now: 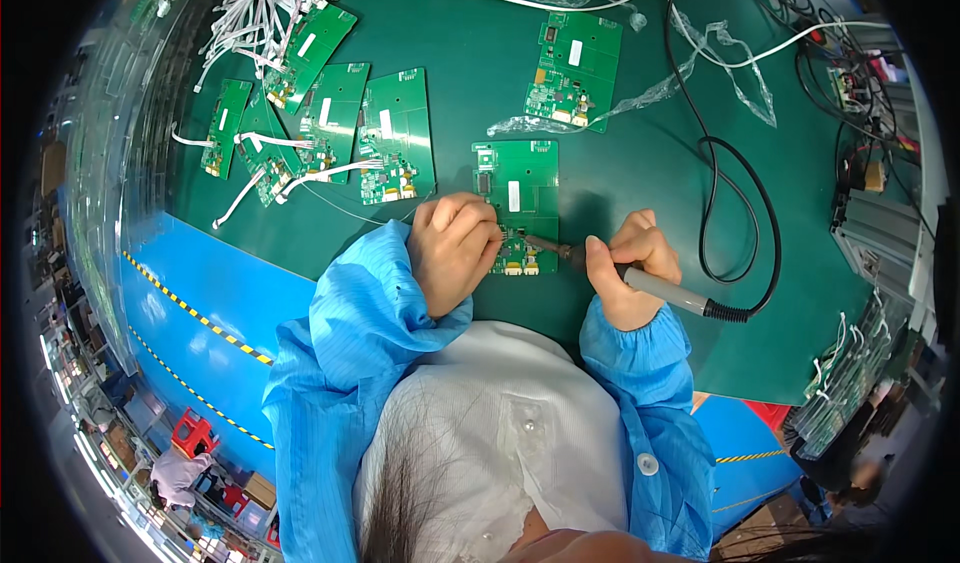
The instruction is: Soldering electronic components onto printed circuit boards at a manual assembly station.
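Note:
A green circuit board (540, 178) lies on the green work mat in front of me, its pale connectors toward me. My right hand (630, 278) is closed round the grey handle of a soldering iron (665, 291). The iron's tip points left and reaches the small parts on the lower half of the board. At the board's left edge, my left hand (455, 248) is closed in a pinch near the tip. A thin solder wire (345, 210) curves in from the left to this hand; the fingers hide its end.
Several circuit boards (395, 123), some with white cables, lie at the left below a heap of white cables (270, 13). Another board (575, 63) lies far right of centre beside crumpled clear plastic (745, 73). The iron's black cord (770, 223) loops at the right.

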### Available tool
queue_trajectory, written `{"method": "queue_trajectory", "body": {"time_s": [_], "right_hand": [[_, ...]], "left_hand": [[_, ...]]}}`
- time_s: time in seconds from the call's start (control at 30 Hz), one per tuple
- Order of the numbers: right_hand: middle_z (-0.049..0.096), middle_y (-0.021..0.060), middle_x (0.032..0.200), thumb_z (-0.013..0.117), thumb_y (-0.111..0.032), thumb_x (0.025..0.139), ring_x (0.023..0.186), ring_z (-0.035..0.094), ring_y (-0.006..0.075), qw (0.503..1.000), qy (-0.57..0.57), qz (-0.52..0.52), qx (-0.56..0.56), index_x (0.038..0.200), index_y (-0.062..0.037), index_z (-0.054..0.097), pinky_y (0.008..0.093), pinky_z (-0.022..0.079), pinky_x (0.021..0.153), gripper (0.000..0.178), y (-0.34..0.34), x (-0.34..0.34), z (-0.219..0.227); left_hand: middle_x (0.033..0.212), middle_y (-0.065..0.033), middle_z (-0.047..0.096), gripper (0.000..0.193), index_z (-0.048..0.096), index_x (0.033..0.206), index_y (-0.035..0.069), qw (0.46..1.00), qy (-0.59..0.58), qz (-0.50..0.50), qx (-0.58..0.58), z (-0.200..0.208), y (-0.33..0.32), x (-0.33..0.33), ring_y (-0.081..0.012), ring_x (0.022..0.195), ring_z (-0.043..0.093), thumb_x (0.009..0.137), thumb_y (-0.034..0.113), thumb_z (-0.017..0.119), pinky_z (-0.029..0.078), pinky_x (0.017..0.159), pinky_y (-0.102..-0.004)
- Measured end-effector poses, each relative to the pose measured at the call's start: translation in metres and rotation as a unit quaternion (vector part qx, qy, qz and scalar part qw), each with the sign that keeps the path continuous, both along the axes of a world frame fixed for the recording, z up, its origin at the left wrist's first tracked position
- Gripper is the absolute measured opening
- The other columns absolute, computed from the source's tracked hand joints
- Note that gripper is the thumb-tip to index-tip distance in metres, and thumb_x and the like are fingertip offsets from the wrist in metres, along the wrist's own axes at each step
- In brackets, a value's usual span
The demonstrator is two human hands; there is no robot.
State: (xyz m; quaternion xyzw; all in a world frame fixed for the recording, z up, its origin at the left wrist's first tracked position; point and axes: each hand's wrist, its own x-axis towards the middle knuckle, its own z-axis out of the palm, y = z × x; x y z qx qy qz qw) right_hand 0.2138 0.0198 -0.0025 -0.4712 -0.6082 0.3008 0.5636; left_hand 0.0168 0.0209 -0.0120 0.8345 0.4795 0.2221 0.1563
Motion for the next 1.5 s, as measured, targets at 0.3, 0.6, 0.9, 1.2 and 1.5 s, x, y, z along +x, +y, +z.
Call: {"method": "queue_trajectory", "body": {"time_s": [0.3, 0.6, 0.9, 1.2, 1.5], "right_hand": [[0.044, -0.0023, 0.05, 0.062, 0.008, 0.057, 0.044, 0.032, 0.0115, 1.0, 0.008, -0.012, -0.008, 0.06, -0.0097, 0.041, 0.0279, 0.033, 0.063, 0.027, 0.001, 0.002, -0.001], [0.044, -0.0016, 0.049, 0.063, 0.007, 0.057, 0.044, 0.032, 0.0113, 1.0, 0.013, -0.007, -0.002, 0.059, -0.0095, 0.041, 0.0276, 0.033, 0.061, 0.027, 0.0, 0.001, -0.001], [0.044, -0.0013, 0.049, 0.064, 0.006, 0.056, 0.044, 0.032, 0.0117, 1.0, 0.013, 0.01, 0.009, 0.058, -0.0089, 0.041, 0.0265, 0.032, 0.056, 0.027, 0.001, -0.003, -0.004], [0.044, -0.0011, 0.049, 0.065, 0.005, 0.056, 0.044, 0.033, 0.0122, 1.0, -0.001, 0.003, -0.004, 0.057, -0.0083, 0.042, 0.0253, 0.032, 0.053, 0.027, 0.0, -0.006, -0.003], [0.044, -0.0007, 0.049, 0.065, 0.006, 0.056, 0.044, 0.032, 0.0128, 1.0, -0.014, 0.0, -0.007, 0.056, -0.0081, 0.042, 0.0251, 0.032, 0.052, 0.027, 0.0, -0.008, -0.003]], "left_hand": [[0.089, 0.0009, 0.054, 0.011, 0.056, 0.073, 0.009, 0.998, 0.027, -0.025, 0.057, -0.002, 0.006, 0.001, -0.0147, 0.097, 0.052, 0.065, 0.005, 0.061, 0.035, 0.085, -0.0344], [0.083, -0.0012, 0.053, 0.009, 0.055, 0.071, 0.008, 0.996, 0.018, -0.061, 0.062, 0.0, 0.01, 0.001, -0.016, 0.098, 0.054, 0.067, 0.003, 0.06, 0.033, 0.092, -0.039], [0.081, -0.002, 0.052, 0.009, 0.055, 0.072, 0.008, 0.996, 0.016, -0.056, 0.068, -0.001, 0.009, 0.002, -0.0165, 0.098, 0.054, 0.067, 0.002, 0.06, 0.033, 0.092, -0.0399], [0.082, -0.0024, 0.051, 0.008, 0.056, 0.072, 0.008, 0.997, 0.014, -0.061, 0.048, -0.001, 0.01, 0.0, -0.017, 0.099, 0.054, 0.068, 0.003, 0.06, 0.032, 0.093, -0.0409], [0.082, -0.0024, 0.051, 0.009, 0.056, 0.072, 0.008, 0.997, 0.008, -0.066, 0.043, 0.0, 0.01, -0.001, -0.0176, 0.099, 0.054, 0.067, 0.003, 0.06, 0.03, 0.095, -0.0419]]}}
